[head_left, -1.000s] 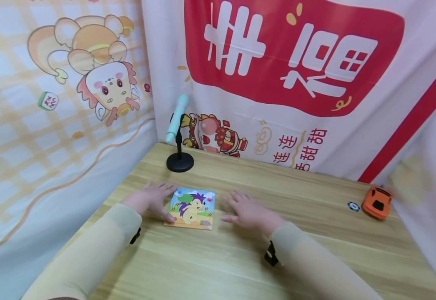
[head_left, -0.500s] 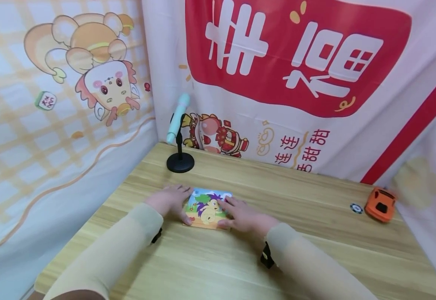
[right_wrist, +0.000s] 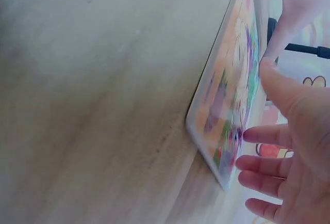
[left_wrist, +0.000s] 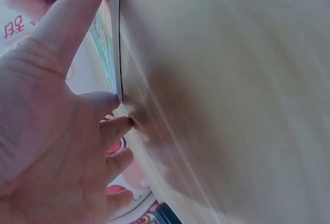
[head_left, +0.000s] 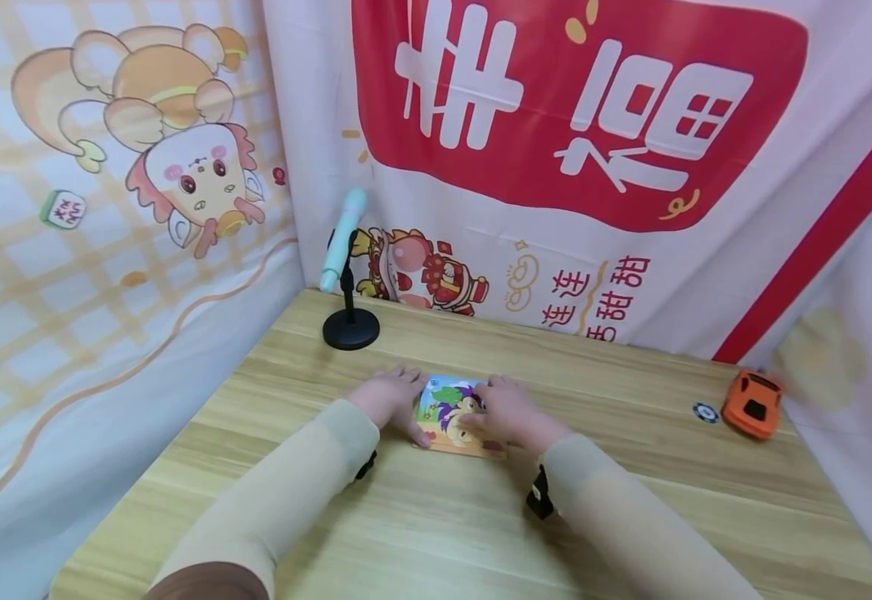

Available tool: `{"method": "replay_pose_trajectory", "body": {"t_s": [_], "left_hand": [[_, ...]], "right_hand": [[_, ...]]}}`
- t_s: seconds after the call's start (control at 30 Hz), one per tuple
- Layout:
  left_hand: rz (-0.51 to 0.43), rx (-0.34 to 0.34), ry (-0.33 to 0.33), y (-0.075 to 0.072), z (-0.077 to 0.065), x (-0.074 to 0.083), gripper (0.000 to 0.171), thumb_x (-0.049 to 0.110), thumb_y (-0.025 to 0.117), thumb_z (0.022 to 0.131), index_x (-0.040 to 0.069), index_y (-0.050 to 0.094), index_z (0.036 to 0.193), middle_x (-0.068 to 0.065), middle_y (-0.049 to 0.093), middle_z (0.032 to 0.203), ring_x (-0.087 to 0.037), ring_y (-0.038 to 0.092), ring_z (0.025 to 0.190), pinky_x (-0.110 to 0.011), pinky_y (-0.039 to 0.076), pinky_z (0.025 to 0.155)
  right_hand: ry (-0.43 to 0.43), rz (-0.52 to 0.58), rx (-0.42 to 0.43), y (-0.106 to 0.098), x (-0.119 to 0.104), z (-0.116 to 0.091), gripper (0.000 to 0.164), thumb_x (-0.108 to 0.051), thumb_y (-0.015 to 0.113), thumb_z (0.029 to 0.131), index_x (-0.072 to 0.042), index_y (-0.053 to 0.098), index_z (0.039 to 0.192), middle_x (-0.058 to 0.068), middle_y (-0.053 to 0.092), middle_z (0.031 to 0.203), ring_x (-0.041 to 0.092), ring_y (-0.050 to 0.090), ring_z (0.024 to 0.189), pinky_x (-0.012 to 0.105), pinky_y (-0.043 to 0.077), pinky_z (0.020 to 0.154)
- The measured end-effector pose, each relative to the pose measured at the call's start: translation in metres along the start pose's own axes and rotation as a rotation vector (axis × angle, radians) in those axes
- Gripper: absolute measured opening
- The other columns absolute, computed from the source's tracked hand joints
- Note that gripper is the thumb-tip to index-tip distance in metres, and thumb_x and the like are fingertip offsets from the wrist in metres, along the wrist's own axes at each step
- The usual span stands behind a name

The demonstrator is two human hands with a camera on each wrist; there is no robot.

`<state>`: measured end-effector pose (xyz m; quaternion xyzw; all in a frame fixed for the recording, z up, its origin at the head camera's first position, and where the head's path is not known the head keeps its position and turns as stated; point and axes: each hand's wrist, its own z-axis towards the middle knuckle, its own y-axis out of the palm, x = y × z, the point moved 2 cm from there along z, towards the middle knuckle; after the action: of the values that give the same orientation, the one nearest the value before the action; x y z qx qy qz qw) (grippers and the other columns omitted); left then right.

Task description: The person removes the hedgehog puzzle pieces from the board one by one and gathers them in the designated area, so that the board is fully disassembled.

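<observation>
- Picture board (head_left: 447, 417): flat on the worktop (head_left: 436, 525), between both hands.
- Left hand (head_left: 394, 400): fingers spread; thumb at the board's near left corner, index fingertip at the far left corner.
- Right hand (head_left: 514, 414): fingers parted, thumb over the board's face; thumb contact cannot be confirmed.

From high up, the head camera looks forward and down at the flat, square, blue-and-orange picture board (head_left: 447, 415). Both wrist cameras sit low, close beside the board, tipped sideways; all three views share it.
</observation>
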<state>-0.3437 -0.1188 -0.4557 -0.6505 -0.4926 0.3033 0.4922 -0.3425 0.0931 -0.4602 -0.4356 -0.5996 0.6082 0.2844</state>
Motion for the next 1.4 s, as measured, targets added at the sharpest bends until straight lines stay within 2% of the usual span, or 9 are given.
{"method": "replay_pose_trajectory", "body": {"t_s": [0.07, 0.17, 0.4, 0.57, 0.67, 0.8, 1.03, 1.3, 1.4], "left_hand": [[0.004, 0.0, -0.011, -0.001, 0.001, 0.002, 0.131, 0.082, 0.072, 0.057, 0.014, 0.024, 0.158, -0.011, 0.019, 0.163, -0.037, 0.013, 0.147, -0.055, 0.006, 0.117], [0.018, 0.001, -0.024, -0.005, -0.002, 0.007, 0.13, 0.081, 0.072, 0.058, 0.014, 0.024, 0.158, -0.013, 0.02, 0.162, -0.038, 0.015, 0.147, -0.055, 0.008, 0.117], [0.063, -0.012, -0.05, -0.006, -0.002, 0.017, 0.129, 0.082, 0.071, 0.06, 0.014, 0.024, 0.158, -0.014, 0.022, 0.161, -0.04, 0.016, 0.146, -0.055, 0.009, 0.117], [0.061, -0.049, -0.082, 0.0, 0.009, 0.018, 0.139, 0.086, 0.07, 0.051, 0.013, 0.022, 0.159, -0.015, 0.02, 0.162, -0.04, 0.014, 0.147, -0.057, 0.007, 0.116], [0.058, -0.059, -0.087, 0.005, 0.015, 0.016, 0.145, 0.087, 0.07, 0.045, 0.012, 0.021, 0.159, -0.017, 0.019, 0.161, -0.041, 0.014, 0.146, -0.059, 0.006, 0.115], [0.057, -0.067, -0.106, 0.003, 0.014, 0.016, 0.148, 0.088, 0.069, 0.042, 0.014, 0.019, 0.159, -0.015, 0.018, 0.162, -0.039, 0.015, 0.147, -0.056, 0.008, 0.117], [0.071, -0.044, -0.102, 0.014, 0.028, 0.009, 0.151, 0.091, 0.066, 0.037, 0.016, 0.019, 0.16, -0.015, 0.018, 0.162, -0.041, 0.017, 0.146, -0.06, 0.01, 0.115], [0.067, -0.035, -0.091, -0.005, -0.001, 0.021, 0.138, 0.082, 0.072, 0.052, 0.014, 0.019, 0.159, -0.014, 0.018, 0.162, -0.037, 0.02, 0.146, -0.052, 0.013, 0.117], [0.069, -0.018, -0.081, -0.007, -0.005, 0.023, 0.135, 0.08, 0.073, 0.055, 0.013, 0.02, 0.159, -0.015, 0.02, 0.162, -0.039, 0.022, 0.145, -0.054, 0.014, 0.117]], "right_hand": [[-0.012, 0.007, 0.015, 0.001, 0.0, 0.007, 0.069, -0.057, 0.07, 0.085, -0.009, 0.059, 0.134, 0.008, 0.056, 0.115, 0.024, 0.053, 0.104, 0.043, 0.044, 0.097], [-0.032, 0.099, 0.027, 0.004, 0.0, 0.018, 0.068, -0.054, 0.076, 0.082, -0.011, 0.061, 0.132, 0.006, 0.054, 0.11, 0.02, 0.053, 0.094, 0.04, 0.048, 0.089], [0.029, 0.375, 0.019, 0.013, 0.009, 0.04, 0.063, -0.039, 0.085, 0.078, -0.016, 0.061, 0.131, 0.006, 0.048, 0.108, 0.021, 0.05, 0.098, 0.039, 0.047, 0.09], [0.044, 0.489, 0.001, 0.016, 0.01, 0.046, 0.057, -0.03, 0.088, 0.076, -0.016, 0.062, 0.125, 0.008, 0.048, 0.111, 0.024, 0.05, 0.102, 0.044, 0.045, 0.095], [0.053, 0.506, 0.003, 0.017, 0.007, 0.049, 0.053, -0.027, 0.088, 0.076, -0.014, 0.062, 0.121, 0.009, 0.049, 0.112, 0.024, 0.051, 0.102, 0.044, 0.045, 0.095], [0.061, 0.511, 0.008, 0.019, 0.004, 0.053, 0.048, -0.025, 0.087, 0.078, -0.011, 0.061, 0.115, 0.008, 0.049, 0.112, 0.023, 0.05, 0.102, 0.042, 0.045, 0.094], [0.063, 0.518, 0.016, 0.019, 0.002, 0.058, 0.048, -0.02, 0.085, 0.079, -0.014, 0.062, 0.121, 0.009, 0.05, 0.118, 0.026, 0.051, 0.109, 0.045, 0.043, 0.099], [0.032, 0.491, 0.044, 0.024, 0.001, 0.055, 0.049, -0.03, 0.084, 0.081, -0.017, 0.065, 0.125, 0.005, 0.049, 0.114, 0.023, 0.05, 0.105, 0.042, 0.044, 0.096], [0.026, 0.468, 0.06, 0.025, 0.0, 0.054, 0.051, -0.035, 0.083, 0.081, -0.018, 0.067, 0.126, 0.003, 0.049, 0.111, 0.021, 0.049, 0.101, 0.04, 0.045, 0.093]]}}
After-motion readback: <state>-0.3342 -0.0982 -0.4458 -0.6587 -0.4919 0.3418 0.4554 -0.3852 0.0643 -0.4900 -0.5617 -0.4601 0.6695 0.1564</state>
